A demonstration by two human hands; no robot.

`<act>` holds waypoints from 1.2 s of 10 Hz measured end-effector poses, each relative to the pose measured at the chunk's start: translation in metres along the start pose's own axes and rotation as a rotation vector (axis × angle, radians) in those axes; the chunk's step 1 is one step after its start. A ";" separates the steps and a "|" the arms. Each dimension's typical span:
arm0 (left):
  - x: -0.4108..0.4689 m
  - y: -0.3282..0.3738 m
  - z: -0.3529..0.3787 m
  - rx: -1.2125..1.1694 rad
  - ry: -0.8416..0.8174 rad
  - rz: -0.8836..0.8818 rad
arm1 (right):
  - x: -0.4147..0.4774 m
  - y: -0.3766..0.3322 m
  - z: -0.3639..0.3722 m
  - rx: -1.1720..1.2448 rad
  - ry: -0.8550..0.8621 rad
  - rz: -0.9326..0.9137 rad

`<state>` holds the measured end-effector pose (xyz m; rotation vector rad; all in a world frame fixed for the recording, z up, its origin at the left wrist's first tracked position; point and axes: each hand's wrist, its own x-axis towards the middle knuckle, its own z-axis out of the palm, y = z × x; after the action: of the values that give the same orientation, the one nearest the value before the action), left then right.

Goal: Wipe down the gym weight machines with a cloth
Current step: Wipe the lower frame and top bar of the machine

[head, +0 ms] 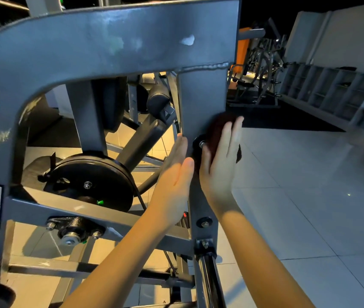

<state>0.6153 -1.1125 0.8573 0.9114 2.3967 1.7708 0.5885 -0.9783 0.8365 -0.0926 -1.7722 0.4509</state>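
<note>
Your right hand (221,161) lies flat, fingers straight, pressing the dark reddish cloth (217,127) against the right side of the grey upright post (203,96) of the weight machine. Your left hand (174,172) is also flat and holds nothing, its fingers resting along the post's left edge.

Your main risk is probably the protruding bolt (201,143), which sits just beside your right thumb. If you slide down, the cloth could snag on its thread, or you could scrape your thumb on it.

You are only pressing the cloth, not gripping it, so it may bunch up or slip to the tiled floor (309,196) if you ease off. It is mostly hidden under your palm, so you may also leave streaks or miss the post's edges.

Keep your left fingers away from the linkage near the weight plate (92,178). If those parts shift, they could pinch you.
</note>
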 end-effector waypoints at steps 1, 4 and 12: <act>0.000 0.002 -0.001 -0.098 0.005 -0.123 | 0.005 -0.003 0.000 -0.057 -0.061 -0.098; 0.002 0.016 -0.011 -0.278 -0.029 -0.059 | 0.034 -0.028 -0.005 -0.126 -0.138 -0.103; 0.010 0.051 -0.061 0.326 0.171 0.442 | 0.041 -0.031 -0.005 -0.279 -0.172 -0.262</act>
<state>0.6079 -1.1510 0.9274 1.4825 2.8232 1.6540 0.5888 -0.9934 0.8858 -0.0171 -1.9756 0.0210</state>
